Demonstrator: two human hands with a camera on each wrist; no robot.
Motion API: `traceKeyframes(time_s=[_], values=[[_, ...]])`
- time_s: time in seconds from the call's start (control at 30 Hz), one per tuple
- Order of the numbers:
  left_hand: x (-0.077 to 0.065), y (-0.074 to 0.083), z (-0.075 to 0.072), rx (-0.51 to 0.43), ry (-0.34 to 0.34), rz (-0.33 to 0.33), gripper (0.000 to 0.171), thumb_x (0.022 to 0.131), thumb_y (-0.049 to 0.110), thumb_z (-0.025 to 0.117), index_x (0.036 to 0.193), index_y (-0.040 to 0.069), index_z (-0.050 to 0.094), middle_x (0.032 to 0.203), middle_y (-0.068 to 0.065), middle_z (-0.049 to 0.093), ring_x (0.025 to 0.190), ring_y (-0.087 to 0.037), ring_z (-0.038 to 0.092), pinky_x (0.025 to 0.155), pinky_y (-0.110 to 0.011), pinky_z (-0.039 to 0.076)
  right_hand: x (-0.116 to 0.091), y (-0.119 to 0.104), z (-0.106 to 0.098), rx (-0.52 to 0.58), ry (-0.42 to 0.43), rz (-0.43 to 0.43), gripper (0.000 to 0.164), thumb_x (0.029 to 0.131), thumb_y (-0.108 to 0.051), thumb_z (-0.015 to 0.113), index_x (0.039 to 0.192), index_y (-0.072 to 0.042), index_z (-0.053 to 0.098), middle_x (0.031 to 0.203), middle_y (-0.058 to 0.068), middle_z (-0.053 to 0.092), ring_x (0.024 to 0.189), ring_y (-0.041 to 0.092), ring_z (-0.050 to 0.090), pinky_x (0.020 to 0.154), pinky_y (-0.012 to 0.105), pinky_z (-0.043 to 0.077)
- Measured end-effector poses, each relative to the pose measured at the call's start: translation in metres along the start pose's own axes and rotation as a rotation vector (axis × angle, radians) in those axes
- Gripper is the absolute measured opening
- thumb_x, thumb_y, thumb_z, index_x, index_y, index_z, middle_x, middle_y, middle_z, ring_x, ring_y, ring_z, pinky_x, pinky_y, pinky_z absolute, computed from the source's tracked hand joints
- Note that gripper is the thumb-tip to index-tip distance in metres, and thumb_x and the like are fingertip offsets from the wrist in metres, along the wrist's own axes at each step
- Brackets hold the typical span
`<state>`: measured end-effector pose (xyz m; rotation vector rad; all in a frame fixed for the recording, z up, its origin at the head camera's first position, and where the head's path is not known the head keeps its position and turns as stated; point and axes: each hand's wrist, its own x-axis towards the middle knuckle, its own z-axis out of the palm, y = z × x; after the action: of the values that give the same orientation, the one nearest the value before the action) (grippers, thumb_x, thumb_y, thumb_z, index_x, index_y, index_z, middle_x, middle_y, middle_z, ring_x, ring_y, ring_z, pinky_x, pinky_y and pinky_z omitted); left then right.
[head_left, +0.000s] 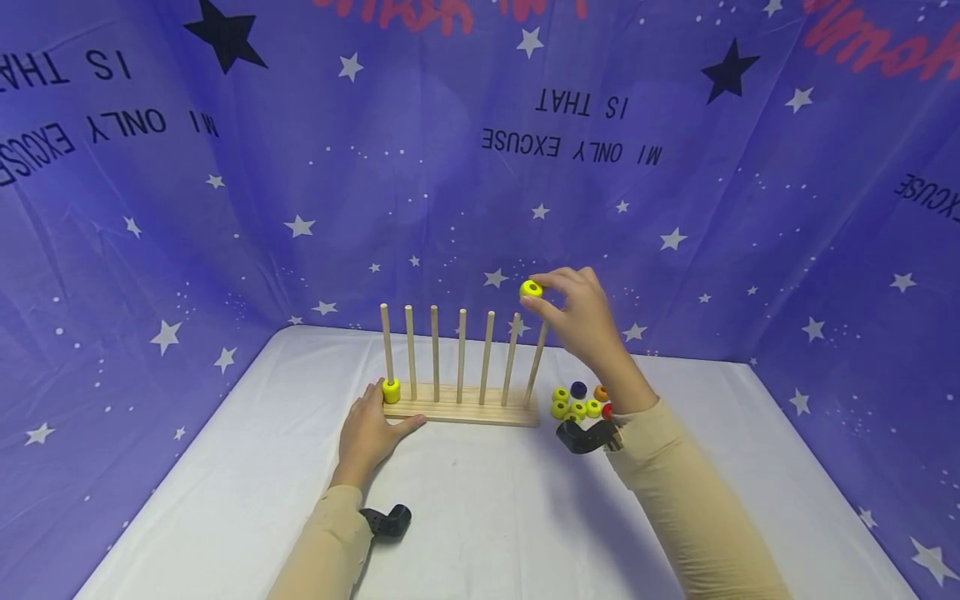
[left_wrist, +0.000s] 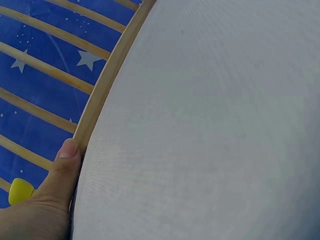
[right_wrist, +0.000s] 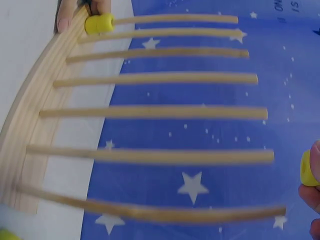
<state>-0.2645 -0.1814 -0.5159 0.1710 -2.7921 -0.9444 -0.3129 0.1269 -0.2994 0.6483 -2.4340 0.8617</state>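
A wooden peg rack (head_left: 459, 408) stands on the white table, several upright pegs (head_left: 461, 358) rising from its base. My left hand (head_left: 371, 433) grips the left end of that base, its thumb (left_wrist: 66, 162) along the front edge. On the leftmost peg, down at the base, sit yellow beads (right_wrist: 99, 23), apparently two stacked. My right hand (head_left: 577, 312) pinches a single yellow bead (head_left: 531, 289) between thumb and fingers. It is held above the rack's right end, close to the top of the rightmost peg; in the right wrist view the bead (right_wrist: 306, 169) is apart from the peg tips.
Right of the rack lies a loose group of yellow beads (head_left: 578, 408), with a dark blue bead (head_left: 578, 389), an orange bead (head_left: 601, 392) and a red bead (head_left: 607, 411), partly behind the right wrist. A purple star-printed cloth (head_left: 450, 208) stands behind the table.
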Motion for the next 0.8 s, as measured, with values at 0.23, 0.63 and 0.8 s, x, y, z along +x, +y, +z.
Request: traceKeyframes(time_s=[0.23,0.63,0.8], values=[[0.001,-0.002,0.002,0.012,-0.006,-0.005,0.114,0.074,0.066,0.076,0.154,-0.001,0.028,0.158,-0.024,0.033,0.144,-0.047,0.033,0.119,-0.058,0.029,0.01,-0.025,0.022,-0.009,-0.037,-0.064,0.039,0.089,-0.034,0.074,0.122,-0.013,0.071,0.115,0.002,0.071,0.098,0.022,0.049,0.08,0.036,0.042],[0.001,-0.001,0.001,-0.006,-0.02,-0.018,0.113,0.075,0.065,0.076,0.155,0.002,0.027,0.159,-0.025,0.031,0.145,-0.048,0.031,0.12,-0.059,0.027,0.026,-0.068,0.067,-0.051,-0.101,-0.145,0.039,0.09,-0.038,0.072,0.121,-0.016,0.071,0.114,-0.003,0.072,0.094,0.017,0.05,0.081,0.033,0.043],[0.0,-0.001,0.0,-0.004,-0.014,-0.012,0.112,0.074,0.066,0.076,0.155,0.004,0.029,0.158,-0.025,0.032,0.143,-0.048,0.034,0.119,-0.06,0.029,0.03,-0.087,0.085,-0.081,-0.121,-0.176,0.04,0.091,-0.041,0.068,0.125,-0.018,0.07,0.117,-0.004,0.071,0.095,0.016,0.049,0.083,0.033,0.042]])
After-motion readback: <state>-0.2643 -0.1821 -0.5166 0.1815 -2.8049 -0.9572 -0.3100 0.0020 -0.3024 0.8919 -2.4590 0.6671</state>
